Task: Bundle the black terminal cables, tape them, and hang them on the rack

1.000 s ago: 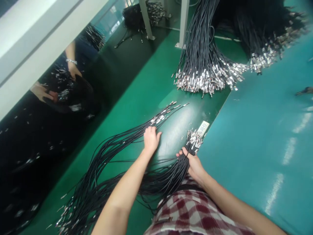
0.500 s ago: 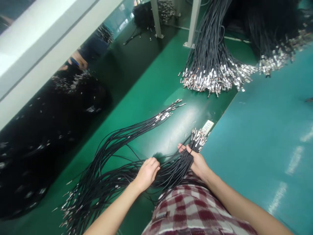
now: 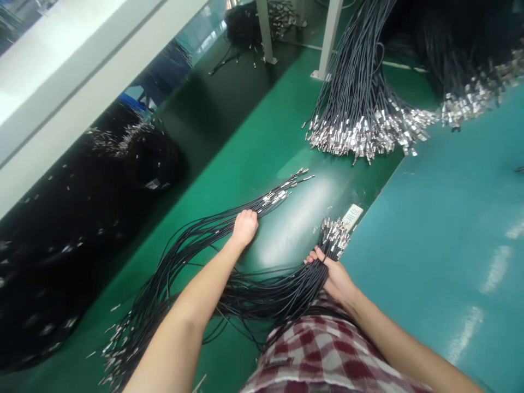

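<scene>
A thick bundle of black cables (image 3: 270, 295) with silvery metal ends runs across my lap. My right hand (image 3: 333, 270) is wrapped round it just below its cable ends (image 3: 335, 234). A thinner bundle of black cables (image 3: 200, 229) lies on the green floor farther off. Over this thinner bundle is my left hand (image 3: 246, 225), its fingers curled round the cables close to their metal ends (image 3: 276, 197). Both bundles run together at the lower left, where more metal ends (image 3: 117, 349) spread out. My left forearm hides part of the cables.
A large heap of black cables (image 3: 360, 82) with metal ends hangs at the upper right. A white label (image 3: 352, 214) lies on the floor (image 3: 429, 218). At the left, a pale table edge (image 3: 94, 71) stands above dark cable piles (image 3: 82, 229). Table legs (image 3: 328, 41) stand behind.
My left hand has moved away from the thick bundle, up and forward, and closed round the thinner bundle. My right hand keeps its hold, its fingers now more tightly closed.
</scene>
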The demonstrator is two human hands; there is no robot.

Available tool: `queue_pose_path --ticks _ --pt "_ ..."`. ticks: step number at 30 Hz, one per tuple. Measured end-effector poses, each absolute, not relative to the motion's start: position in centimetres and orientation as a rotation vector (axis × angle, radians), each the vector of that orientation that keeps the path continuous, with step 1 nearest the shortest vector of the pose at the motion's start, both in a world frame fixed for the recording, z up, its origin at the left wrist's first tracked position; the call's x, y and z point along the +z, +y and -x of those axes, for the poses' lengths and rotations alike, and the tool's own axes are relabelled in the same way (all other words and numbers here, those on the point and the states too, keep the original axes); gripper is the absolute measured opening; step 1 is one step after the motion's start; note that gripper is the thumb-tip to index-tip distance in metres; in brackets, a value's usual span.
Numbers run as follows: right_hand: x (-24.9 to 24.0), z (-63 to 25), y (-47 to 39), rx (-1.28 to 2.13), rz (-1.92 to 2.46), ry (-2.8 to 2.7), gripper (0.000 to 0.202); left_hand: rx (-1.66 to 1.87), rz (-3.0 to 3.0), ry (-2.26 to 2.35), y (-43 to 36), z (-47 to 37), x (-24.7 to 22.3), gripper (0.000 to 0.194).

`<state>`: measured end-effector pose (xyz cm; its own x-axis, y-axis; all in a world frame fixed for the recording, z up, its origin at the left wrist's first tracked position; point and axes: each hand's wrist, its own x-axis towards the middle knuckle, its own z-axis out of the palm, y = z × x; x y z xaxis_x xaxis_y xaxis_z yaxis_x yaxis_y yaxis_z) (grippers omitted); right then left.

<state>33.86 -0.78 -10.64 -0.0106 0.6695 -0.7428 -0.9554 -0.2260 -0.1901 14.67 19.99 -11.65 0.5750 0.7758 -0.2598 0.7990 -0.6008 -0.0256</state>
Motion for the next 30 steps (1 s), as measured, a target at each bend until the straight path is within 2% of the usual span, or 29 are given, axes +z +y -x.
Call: queue_pose_path --ticks 5,7,13,19,23,30 --pt "-10.7 -34.0 -0.7 1.569 0.886 0.473 0.035 -0.319 -2.702 1.323 16.7 -13.0 -10.9 0.016" --pt "-10.8 -34.0 -0.7 1.565 0.902 0.487 0.038 -0.179 -2.64 1.319 15.5 -12.2 -10.5 0.015" --pt "-10.8 -34.0 -0.6 1.551 1.006 0.474 0.029 0.278 -2.14 1.184 9.3 -14.8 -7.4 0.012" --pt "-10.2 -33.9 -1.3 1.528 0.951 0.423 0.035 0.278 -1.783 1.145 2.4 -20.2 -6.1 0.014" --pt "-10.3 -33.8 -1.8 1.501 0.942 0.514 0.029 0.278 -1.688 1.177 2.7 -20.2 -6.6 0.013" --pt "-10.3 -33.8 -1.6 1.508 0.917 0.479 0.039 0.3 -1.623 1.249 2.6 -20.5 -6.8 0.013"
